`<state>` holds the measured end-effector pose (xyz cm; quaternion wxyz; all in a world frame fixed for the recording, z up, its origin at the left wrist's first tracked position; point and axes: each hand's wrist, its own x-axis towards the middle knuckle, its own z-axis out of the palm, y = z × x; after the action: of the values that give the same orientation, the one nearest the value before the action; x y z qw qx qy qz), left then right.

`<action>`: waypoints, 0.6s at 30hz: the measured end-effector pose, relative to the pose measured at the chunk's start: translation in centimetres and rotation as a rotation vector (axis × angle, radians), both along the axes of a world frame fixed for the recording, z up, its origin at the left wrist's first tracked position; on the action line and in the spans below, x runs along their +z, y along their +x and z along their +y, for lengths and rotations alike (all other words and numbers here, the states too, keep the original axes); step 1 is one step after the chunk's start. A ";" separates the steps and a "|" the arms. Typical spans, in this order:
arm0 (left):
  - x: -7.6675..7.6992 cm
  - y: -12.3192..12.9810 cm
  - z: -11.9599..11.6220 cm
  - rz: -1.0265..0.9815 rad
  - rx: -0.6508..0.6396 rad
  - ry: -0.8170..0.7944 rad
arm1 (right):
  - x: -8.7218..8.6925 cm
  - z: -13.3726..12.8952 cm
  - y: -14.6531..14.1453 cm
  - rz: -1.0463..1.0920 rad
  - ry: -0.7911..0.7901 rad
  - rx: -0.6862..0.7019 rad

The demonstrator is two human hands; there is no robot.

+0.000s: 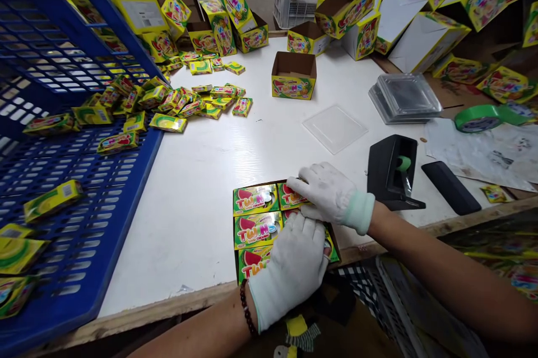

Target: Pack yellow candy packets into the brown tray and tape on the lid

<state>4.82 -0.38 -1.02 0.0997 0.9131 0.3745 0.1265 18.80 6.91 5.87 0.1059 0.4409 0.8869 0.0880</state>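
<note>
My left hand [294,265], in a white glove, lies flat with fingers spread on the near right packets of the filled carton [269,223], holding nothing, only pressing down. The filled carton sits at the near edge of the white desk [202,190], its small yellow-green Twins packets [256,200] laid face up in rows. My right hand [330,193], gloved too, rests on the carton's far right corner, fingers curled loosely over a packet there; I cannot tell whether it grips it. Just right of the carton stands a black tape dispenser [390,173], and beyond that a flat black object [450,187]. Farther from the carton, toward the middle of the desk, lies a clear plastic sheet [335,127], with a stack of clear lids [406,97] to its right. Behind that an open empty carton [293,75] stands upright. Left of the filled carton a blue plastic crate [84,218] tilts, spilling loose packets [176,103] onto the desk. At the far side lie more tumbled cartons [348,5].
</note>
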 end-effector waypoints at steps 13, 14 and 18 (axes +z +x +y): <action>-0.8 -0.1 0.1 -0.037 -0.015 0.179 | -2.9 -0.1 -0.4 0.088 -0.035 -0.080; -0.6 -0.2 0.0 -0.033 -0.021 0.166 | -3.5 -0.5 -0.1 0.157 -0.008 -0.076; 0.7 -0.7 0.1 -0.020 -0.032 0.103 | -5.5 -1.7 2.2 0.711 0.010 0.076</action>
<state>4.13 -0.31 -0.31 0.0582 0.9216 0.3517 0.1533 20.97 5.25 0.35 -0.2147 0.4110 0.8837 -0.0628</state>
